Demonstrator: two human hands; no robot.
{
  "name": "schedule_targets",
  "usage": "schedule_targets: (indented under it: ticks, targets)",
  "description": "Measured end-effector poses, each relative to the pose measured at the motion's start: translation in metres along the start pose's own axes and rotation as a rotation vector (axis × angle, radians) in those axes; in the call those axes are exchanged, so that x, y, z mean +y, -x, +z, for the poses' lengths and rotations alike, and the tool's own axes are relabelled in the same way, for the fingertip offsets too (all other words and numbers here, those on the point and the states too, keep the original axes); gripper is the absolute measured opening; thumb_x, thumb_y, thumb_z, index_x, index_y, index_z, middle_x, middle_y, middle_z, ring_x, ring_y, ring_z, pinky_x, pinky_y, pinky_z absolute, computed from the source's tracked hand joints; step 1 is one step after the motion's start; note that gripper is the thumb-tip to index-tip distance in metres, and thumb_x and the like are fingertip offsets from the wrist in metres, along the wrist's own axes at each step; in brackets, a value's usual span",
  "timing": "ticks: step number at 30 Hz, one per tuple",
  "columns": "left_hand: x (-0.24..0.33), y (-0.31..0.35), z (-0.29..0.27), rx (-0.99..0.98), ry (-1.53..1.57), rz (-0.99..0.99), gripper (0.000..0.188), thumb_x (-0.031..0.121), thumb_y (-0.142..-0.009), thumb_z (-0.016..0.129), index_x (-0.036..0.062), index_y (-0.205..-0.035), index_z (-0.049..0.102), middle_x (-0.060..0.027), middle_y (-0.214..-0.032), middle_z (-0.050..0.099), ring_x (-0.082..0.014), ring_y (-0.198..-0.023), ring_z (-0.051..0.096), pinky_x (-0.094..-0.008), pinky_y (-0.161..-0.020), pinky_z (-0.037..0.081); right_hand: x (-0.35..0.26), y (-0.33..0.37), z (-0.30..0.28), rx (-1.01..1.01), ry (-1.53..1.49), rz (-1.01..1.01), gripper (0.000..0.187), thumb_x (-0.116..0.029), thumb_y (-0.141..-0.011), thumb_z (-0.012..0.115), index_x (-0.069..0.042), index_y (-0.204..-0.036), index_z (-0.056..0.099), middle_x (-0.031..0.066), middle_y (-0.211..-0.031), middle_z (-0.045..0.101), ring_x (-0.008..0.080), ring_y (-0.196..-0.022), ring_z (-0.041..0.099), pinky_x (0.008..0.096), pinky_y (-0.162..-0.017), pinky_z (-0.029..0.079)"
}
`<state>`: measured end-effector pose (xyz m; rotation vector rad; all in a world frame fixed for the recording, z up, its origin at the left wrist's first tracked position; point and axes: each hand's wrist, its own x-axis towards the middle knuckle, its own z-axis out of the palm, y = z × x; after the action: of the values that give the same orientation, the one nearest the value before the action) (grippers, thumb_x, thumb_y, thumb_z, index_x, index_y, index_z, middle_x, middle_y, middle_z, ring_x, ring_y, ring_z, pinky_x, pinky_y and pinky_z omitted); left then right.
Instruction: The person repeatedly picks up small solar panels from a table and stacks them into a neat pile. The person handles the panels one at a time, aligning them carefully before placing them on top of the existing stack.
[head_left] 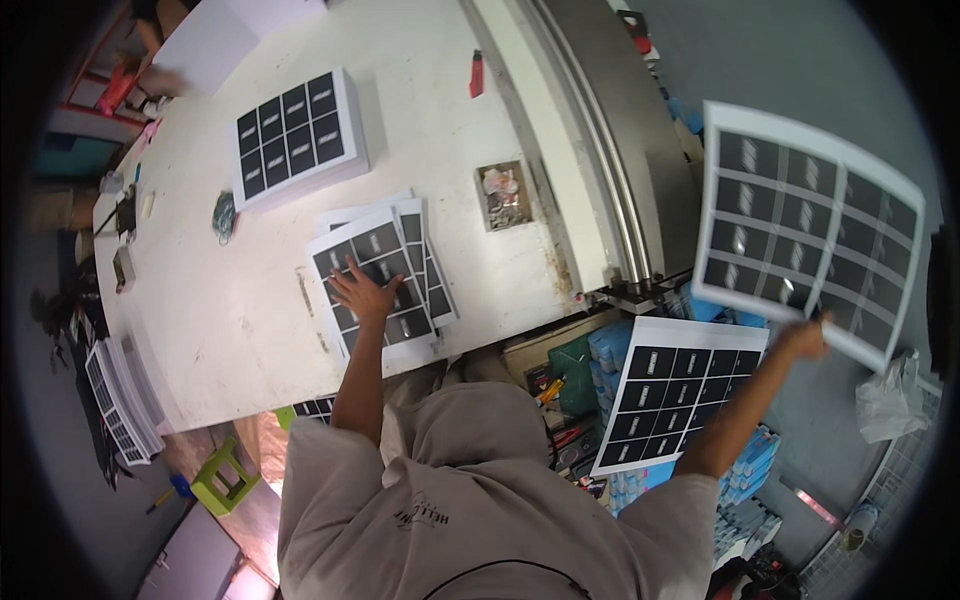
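Observation:
My left hand [368, 292] lies flat with fingers spread on a loose pile of printed sheets [408, 330], white with black rectangles, near the table's front edge. Out to the right, my right hand [803, 340] grips the lower edge of a large printed sheet [835, 225] held up in the air. That sheet looks slightly blurred and carries rows of black panels. Below it, another printed sheet [655, 400] rests over blue bundles, partly covered by my right forearm. A thick, neat stack of printed sheets [290, 135] stands farther back on the table.
On the white table [230, 330] are a red cutter [476, 74], a small tray of scraps [504, 196] and a greenish bundle [224, 216]. A long metal machine bar [600, 150] runs along its right side. A green stool [226, 476] stands at lower left; another person's arm shows far left.

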<state>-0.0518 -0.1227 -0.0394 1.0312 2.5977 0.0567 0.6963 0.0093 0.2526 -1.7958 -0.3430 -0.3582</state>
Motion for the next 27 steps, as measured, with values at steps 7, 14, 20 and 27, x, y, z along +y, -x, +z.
schedule_targets:
  ticks: [7,14,20,27]
  targets:
    - [0.098,0.007,-0.019,0.249,0.348,0.559,0.085,0.05,-0.075,0.082,-0.0009,-0.135,0.05,-0.0317,-0.14,0.045,-0.0476,-0.133,0.039,-0.0563,-0.11,0.033,0.056,0.145,0.17,-0.438,-0.006,-0.052,0.063,-0.033,-0.086,0.078,0.015,-0.115,0.049,0.0272,-0.11,0.059,0.0345,-0.099,0.061,0.0445,-0.092,0.048]
    - [0.23,0.014,0.007,-0.57,1.164,0.418,0.061,0.041,-0.084,0.079,-0.0025,-0.122,0.061,-0.0135,-0.113,0.068,-0.0237,-0.107,0.062,-0.0371,-0.098,0.045,0.126,0.123,0.022,-0.813,0.053,-0.045,0.076,-0.038,-0.085,0.08,0.008,-0.134,0.045,0.0178,-0.11,0.066,0.0245,-0.103,0.063,0.034,-0.092,0.049]
    - [0.191,0.0,-0.002,-0.819,1.432,0.177,0.046,0.029,-0.089,0.076,-0.0019,-0.12,0.063,-0.0094,-0.114,0.067,-0.0179,-0.102,0.062,-0.0316,-0.091,0.049,0.135,0.06,-0.246,-0.529,1.39,0.176,0.108,-0.085,-0.07,0.063,0.016,-0.109,0.064,0.0305,-0.104,0.069,0.0381,-0.1,0.068,0.047,-0.085,0.052]
    - [0.09,-0.003,-0.1,-0.402,1.156,0.228,0.033,0.02,-0.086,0.078,-0.0027,-0.108,0.069,-0.0076,-0.101,0.071,-0.0158,-0.089,0.065,-0.0299,-0.085,0.051,0.187,0.099,-0.329,-0.489,1.152,0.516,0.133,-0.094,-0.056,0.062,0.022,-0.119,0.055,0.0331,-0.12,0.063,0.0435,-0.115,0.061,0.0485,-0.097,0.05]
